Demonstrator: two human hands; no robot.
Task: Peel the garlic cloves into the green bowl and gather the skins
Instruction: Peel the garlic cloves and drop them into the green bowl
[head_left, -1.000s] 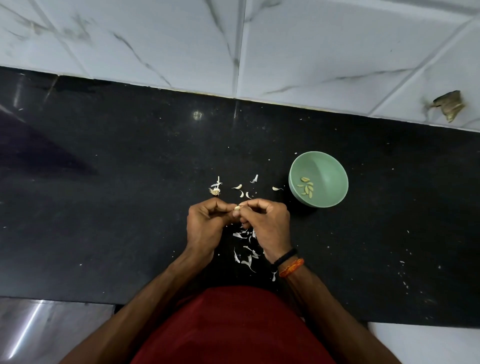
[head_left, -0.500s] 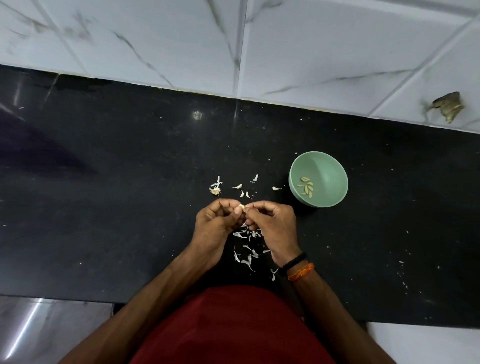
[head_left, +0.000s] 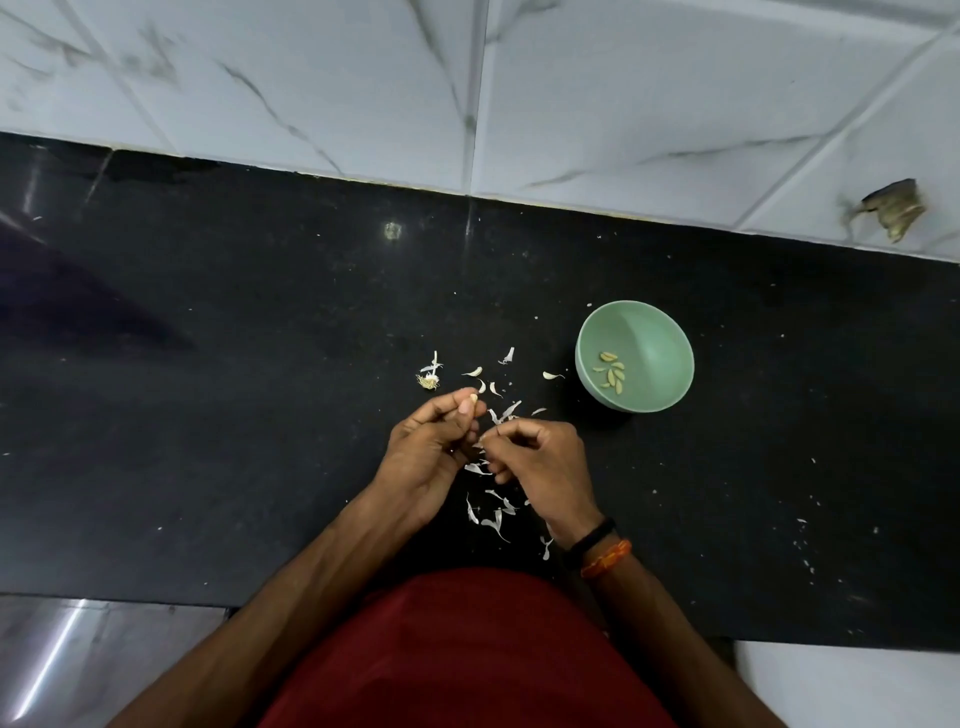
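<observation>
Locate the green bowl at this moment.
Head view: the green bowl sits on the black counter, right of the scattered garlic skins, beyond the right hand.

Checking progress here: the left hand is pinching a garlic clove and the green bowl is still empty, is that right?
Not quite. The head view shows the green bowl already holds several peeled cloves. The left hand does pinch a garlic clove.

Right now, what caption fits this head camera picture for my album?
Left hand pinches a garlic clove, right hand pulls skin, beside a green bowl.
</observation>
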